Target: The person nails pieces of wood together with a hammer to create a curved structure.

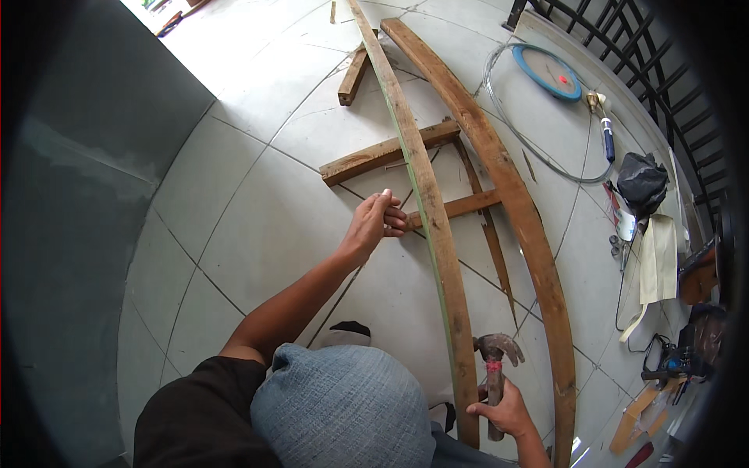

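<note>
My left hand reaches forward and grips the near end of a short wooden crosspiece lying under two long planks. The green-edged long plank runs from the far floor back to my knee. A wider brown plank lies to its right. My right hand holds a claw hammer by its handle, head up, between the two planks near the lower edge. A second, thicker crosspiece lies farther away under the planks. My knee in grey cloth fills the lower middle.
White floor tiles lie all around. A grey wall stands at the left. A loose wood block lies far ahead. A coiled cable, blue disc, black bag and tools sit along the right by a black metal railing.
</note>
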`<state>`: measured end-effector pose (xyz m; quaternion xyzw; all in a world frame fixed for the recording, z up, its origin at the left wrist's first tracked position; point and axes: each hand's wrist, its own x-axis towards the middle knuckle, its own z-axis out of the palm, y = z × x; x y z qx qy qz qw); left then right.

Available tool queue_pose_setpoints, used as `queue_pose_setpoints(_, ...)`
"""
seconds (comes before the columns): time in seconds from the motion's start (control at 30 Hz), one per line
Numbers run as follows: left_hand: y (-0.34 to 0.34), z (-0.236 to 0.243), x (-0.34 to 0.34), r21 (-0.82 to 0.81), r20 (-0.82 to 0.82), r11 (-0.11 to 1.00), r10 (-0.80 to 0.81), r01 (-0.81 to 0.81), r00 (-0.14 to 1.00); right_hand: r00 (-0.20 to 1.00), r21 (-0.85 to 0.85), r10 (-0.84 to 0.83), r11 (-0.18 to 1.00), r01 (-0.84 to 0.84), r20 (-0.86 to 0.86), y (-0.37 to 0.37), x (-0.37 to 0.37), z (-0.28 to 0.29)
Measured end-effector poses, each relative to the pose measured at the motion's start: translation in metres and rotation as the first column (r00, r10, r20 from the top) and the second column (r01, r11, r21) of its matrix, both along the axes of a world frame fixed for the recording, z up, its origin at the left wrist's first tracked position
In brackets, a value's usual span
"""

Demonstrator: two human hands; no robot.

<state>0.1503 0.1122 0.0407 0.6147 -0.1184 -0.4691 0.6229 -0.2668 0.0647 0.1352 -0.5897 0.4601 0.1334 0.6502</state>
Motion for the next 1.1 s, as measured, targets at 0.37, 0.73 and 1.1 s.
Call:
queue_pose_setpoints(0.37, -0.013, 0.026, -0.068, 0.043, -0.094, 0.886, -0.457, 0.462, 0.885, 0.989, -0.18, -0.07, 0.979, 0.093, 0.13, -0.033, 0.038, -0.001)
queue_pose_setpoints(0.73, -0.02, 0.004, -0.11, 0.014, -0.153, 0.937, -0.344, 0.35, 0.927, 0.994, -0.123, -0.024, 0.992, 0.037, 0.108, -0.035, 0.051, -0.05)
queue_pose_setpoints(1.1, -0.008, -0.013, -0.15, 0.074, -0.139, 0.961, -0.256, 0.268, 0.957, 0.992, -0.131, -0.09, 0.986, 0.101, 0.087, -0.029, 0.049, -0.055)
